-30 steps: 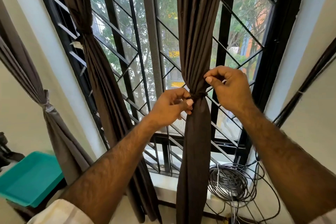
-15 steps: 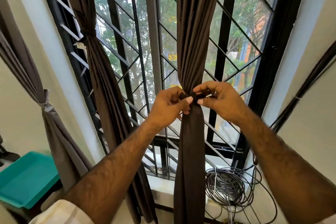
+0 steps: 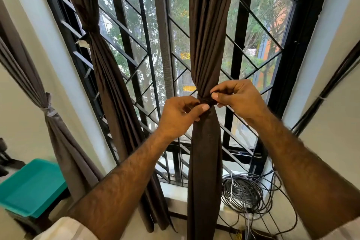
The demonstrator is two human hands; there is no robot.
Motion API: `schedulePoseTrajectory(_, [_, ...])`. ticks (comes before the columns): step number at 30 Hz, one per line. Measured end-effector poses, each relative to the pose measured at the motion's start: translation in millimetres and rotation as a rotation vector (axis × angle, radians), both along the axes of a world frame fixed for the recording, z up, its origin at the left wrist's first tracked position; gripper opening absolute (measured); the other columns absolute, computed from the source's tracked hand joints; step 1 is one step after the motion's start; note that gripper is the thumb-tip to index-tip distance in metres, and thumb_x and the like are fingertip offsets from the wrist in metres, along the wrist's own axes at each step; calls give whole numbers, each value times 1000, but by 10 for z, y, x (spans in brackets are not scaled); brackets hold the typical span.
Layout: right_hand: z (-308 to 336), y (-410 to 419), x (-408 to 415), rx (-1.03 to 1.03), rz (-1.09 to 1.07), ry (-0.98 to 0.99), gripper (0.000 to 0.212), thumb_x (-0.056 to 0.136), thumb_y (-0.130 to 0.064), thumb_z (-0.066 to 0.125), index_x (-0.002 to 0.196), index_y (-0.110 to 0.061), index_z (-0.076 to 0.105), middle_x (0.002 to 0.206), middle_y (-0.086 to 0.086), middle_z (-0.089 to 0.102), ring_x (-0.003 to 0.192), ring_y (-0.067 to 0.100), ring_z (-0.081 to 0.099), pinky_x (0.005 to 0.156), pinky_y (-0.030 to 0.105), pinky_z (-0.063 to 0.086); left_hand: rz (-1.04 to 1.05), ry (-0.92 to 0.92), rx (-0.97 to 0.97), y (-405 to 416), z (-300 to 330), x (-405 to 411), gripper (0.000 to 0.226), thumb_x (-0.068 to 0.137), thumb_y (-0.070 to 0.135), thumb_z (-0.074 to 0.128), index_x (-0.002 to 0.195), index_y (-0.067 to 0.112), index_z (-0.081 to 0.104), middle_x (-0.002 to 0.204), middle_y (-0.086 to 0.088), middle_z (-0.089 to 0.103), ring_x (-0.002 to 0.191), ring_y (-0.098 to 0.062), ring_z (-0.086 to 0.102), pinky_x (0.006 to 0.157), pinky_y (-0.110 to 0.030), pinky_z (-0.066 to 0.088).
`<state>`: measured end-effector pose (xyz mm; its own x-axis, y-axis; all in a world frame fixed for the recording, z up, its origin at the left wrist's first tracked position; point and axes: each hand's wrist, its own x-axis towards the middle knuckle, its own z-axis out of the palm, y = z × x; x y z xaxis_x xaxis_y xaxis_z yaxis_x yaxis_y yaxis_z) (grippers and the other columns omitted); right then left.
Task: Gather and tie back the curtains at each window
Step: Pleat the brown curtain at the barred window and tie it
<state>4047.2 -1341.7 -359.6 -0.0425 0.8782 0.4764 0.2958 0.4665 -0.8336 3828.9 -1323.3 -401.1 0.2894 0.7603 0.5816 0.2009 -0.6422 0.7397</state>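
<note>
A dark brown curtain hangs bunched in front of the barred window's middle. A thin dark tie cinches it at mid height. My left hand pinches the tie from the left with thumb and fingers. My right hand pinches the tie's knot from the right. A second brown curtain hangs tied at the window's left side. A grey curtain at the far left is bound with a pale tie.
Black diagonal window bars stand right behind the curtains. A coil of grey cable lies on the sill at the lower right. A teal tray sits at the lower left. White wall flanks both sides.
My right hand came down from above the tie to meet my left hand at the knot. It now sits slightly further right. The curtain stays cinched.
</note>
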Motion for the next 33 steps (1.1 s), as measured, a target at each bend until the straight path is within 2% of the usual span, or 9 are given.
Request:
schedulePoseTrajectory(2, [43, 7, -30, 19, -33, -72, 10, 93, -5, 78, 97, -14, 81, 82, 2, 79, 77, 19, 76, 68, 28, 63, 89, 40, 119, 11, -9, 2, 21, 94, 34, 83, 98, 14, 78, 80, 1, 78, 71, -22, 76, 66, -49, 64])
schedulePoseTrajectory(7, [91, 37, -103, 11, -54, -156, 8, 94, -5, 77, 94, -12, 79, 81, 6, 78, 76, 26, 76, 67, 28, 63, 174, 58, 246, -16, 1, 5, 25, 97, 40, 77, 108, 23, 64, 79, 4, 76, 69, -15, 76, 61, -45, 64])
schedulePoseTrajectory(10, [102, 46, -111, -22, -47, -136, 10, 94, -5, 77, 92, -15, 79, 80, 4, 78, 75, 20, 76, 67, 26, 61, 265, 141, 379, -32, 28, -35, 20, 100, 41, 72, 104, 21, 71, 80, 9, 74, 71, -8, 71, 64, -39, 62])
schedulePoseTrajectory(12, [93, 44, -121, -11, -56, -129, 7, 94, -7, 78, 94, -14, 80, 81, 3, 78, 75, 18, 76, 67, 25, 61, 306, 218, 436, -51, 3, -33, 20, 104, 40, 68, 101, 21, 74, 77, 8, 70, 67, -10, 66, 63, -39, 58])
schedulePoseTrajectory(17, [38, 11, -162, 118, -164, -181, 6, 90, -12, 83, 95, -15, 82, 81, -9, 77, 73, 5, 74, 70, 17, 58, 91, 184, 235, -34, -155, -44, 21, 109, 40, 58, 91, 33, 66, 69, 3, 69, 62, -17, 70, 59, -47, 60])
schedulePoseTrajectory(20, [63, 8, -156, 154, -245, -160, 8, 88, -13, 85, 92, -19, 83, 82, -11, 78, 75, 3, 74, 72, 16, 58, 20, 137, 135, -45, -157, -65, 24, 109, 34, 60, 86, 38, 66, 69, 0, 70, 60, -18, 71, 58, -45, 63])
schedulePoseTrajectory(24, [145, -5, -129, 204, -308, -135, 14, 87, -11, 85, 91, -24, 81, 79, -15, 75, 69, 0, 71, 70, 14, 57, -24, 159, 98, -3, -131, -93, 27, 109, 32, 60, 85, 21, 68, 66, -2, 66, 59, -23, 67, 59, -48, 61])
schedulePoseTrajectory(29, [187, 15, -159, 250, -409, -96, 11, 88, -13, 85, 96, -21, 82, 83, -16, 75, 78, 0, 73, 74, 14, 59, -94, 156, 67, 57, -100, -130, 31, 110, 29, 60, 83, 13, 66, 63, 1, 61, 55, -17, 62, 59, -36, 55])
schedulePoseTrajectory(33, [78, 28, -146, 162, -399, -142, 7, 91, -17, 82, 95, -23, 80, 84, -10, 76, 78, 6, 73, 78, 27, 63, -125, 213, 4, 69, -188, -99, 26, 111, 28, 59, 92, 12, 67, 72, -5, 69, 64, -21, 71, 66, -40, 64])
